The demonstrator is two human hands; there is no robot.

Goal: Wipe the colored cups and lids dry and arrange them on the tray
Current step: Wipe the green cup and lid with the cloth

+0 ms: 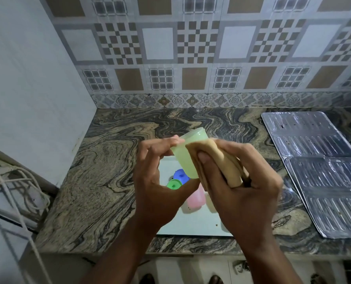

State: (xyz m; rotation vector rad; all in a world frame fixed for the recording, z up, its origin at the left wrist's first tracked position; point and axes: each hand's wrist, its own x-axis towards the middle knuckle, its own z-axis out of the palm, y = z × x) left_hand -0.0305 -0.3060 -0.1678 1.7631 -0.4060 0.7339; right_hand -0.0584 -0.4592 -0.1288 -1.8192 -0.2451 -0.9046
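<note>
A pale green cup (186,154) is held above the white tray (193,228), tilted with its base toward the wall. My left hand (156,181) grips the cup from the left side. My right hand (242,187) holds a folded tan cloth (221,162) and presses it against the cup's right side. On the tray below lie a blue lid (180,176), a green lid (173,184) and a pink cup (195,198), partly hidden by my hands. A cream-coloured piece (209,202) shows beside the pink cup.
The tray sits on a marbled stone counter (101,187) that ends at a tiled wall. Ridged metal sheets (322,171) lie on the counter at the right. A white panel stands at the left, with cables (17,181) beside it.
</note>
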